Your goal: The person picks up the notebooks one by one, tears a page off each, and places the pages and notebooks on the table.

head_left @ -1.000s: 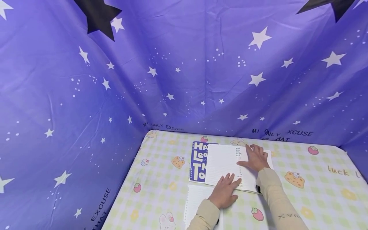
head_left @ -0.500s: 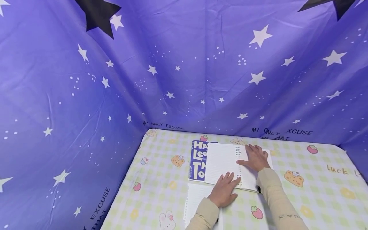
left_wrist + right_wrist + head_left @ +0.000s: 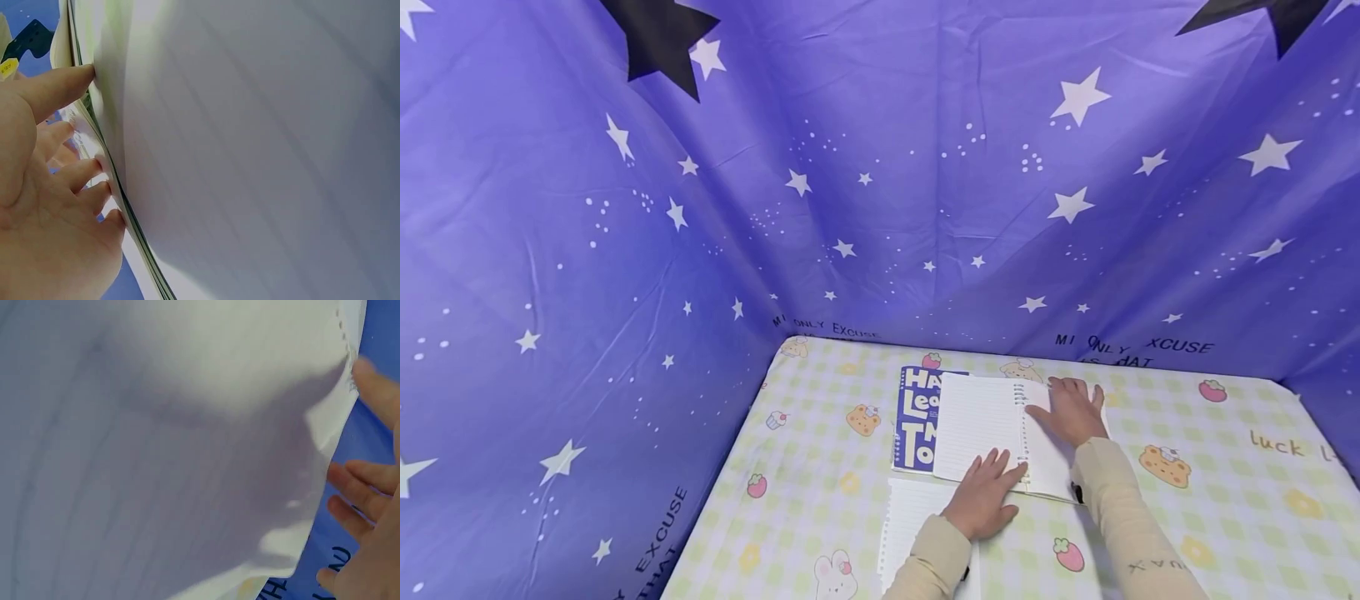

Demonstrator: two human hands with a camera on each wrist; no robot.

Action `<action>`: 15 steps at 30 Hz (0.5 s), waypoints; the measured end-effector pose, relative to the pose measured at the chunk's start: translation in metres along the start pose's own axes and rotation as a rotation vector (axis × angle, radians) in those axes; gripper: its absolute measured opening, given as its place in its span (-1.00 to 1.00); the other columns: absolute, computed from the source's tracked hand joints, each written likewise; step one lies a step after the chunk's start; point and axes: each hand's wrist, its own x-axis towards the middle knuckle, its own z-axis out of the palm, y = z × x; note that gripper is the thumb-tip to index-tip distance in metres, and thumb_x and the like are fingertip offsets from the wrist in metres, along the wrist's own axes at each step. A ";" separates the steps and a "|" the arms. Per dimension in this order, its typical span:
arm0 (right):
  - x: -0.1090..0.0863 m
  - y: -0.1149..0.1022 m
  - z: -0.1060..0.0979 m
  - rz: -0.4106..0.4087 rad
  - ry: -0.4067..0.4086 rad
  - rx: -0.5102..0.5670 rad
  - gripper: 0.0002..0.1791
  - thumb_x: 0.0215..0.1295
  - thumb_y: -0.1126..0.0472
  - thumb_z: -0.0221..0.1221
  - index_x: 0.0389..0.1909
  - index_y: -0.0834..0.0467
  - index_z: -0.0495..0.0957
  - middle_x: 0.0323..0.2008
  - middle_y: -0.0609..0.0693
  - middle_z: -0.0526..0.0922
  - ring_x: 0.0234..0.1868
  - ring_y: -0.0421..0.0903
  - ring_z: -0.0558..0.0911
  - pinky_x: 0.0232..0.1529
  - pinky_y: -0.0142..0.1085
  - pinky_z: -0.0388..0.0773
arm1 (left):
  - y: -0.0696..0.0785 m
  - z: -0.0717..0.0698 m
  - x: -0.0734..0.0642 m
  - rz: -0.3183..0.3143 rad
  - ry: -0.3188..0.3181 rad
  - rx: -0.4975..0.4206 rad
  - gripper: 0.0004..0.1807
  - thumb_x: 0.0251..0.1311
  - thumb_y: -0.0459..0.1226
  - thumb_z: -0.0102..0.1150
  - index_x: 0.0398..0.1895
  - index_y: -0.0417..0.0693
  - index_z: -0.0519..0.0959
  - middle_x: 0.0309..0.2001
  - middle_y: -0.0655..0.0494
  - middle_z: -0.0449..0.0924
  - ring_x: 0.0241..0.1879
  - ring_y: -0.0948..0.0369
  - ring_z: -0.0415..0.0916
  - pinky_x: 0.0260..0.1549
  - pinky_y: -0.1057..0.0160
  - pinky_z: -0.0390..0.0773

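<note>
A ring-bound notebook lies open on the cloth, its lined pages facing up and its binding rings down the middle. The left hand, fingers spread, rests at the notebook's lower edge with the fingertips near the rings. On the right page lies the right hand, its fingers spread toward the top edge and its thumb pointing at the rings. In the wrist views, the left hand and right hand both show extended fingers at the edges of the paper.
A blue cover with large white letters sticks out from under the notebook's left side. Below it lies a loose lined sheet with a punched edge, partly under the left forearm. Purple star-printed curtains stand behind the patterned tablecloth.
The right hand has shifted slightly right, its thumb and fingers moving away from the rings. The left hand and the notebook have stayed in place.
</note>
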 end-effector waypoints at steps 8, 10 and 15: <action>-0.004 0.011 -0.006 0.031 0.026 -0.018 -0.43 0.37 0.01 0.15 0.15 0.42 0.48 0.05 0.50 0.41 0.15 0.49 0.25 0.27 0.46 -0.05 | -0.001 0.002 0.001 -0.010 -0.015 -0.021 -0.29 0.31 0.00 0.16 0.52 0.31 0.20 0.51 0.13 0.18 0.52 0.18 0.07 0.49 0.21 0.12; -0.005 0.014 -0.005 0.033 0.046 -0.007 -0.49 0.36 0.06 0.15 0.13 0.39 0.51 0.07 0.48 0.39 0.15 0.49 0.24 0.24 0.44 0.01 | -0.002 0.003 0.001 -0.010 -0.017 -0.024 -0.29 0.31 0.00 0.16 0.52 0.31 0.20 0.52 0.14 0.17 0.52 0.19 0.07 0.49 0.21 0.12; -0.005 0.023 -0.005 0.046 0.075 0.033 -0.58 0.33 0.16 0.14 0.09 0.37 0.51 0.17 0.46 0.37 0.24 0.48 0.18 0.24 0.47 -0.02 | -0.002 0.003 0.002 -0.014 -0.018 -0.032 -0.28 0.31 0.00 0.15 0.53 0.31 0.18 0.52 0.14 0.16 0.52 0.19 0.05 0.50 0.20 0.11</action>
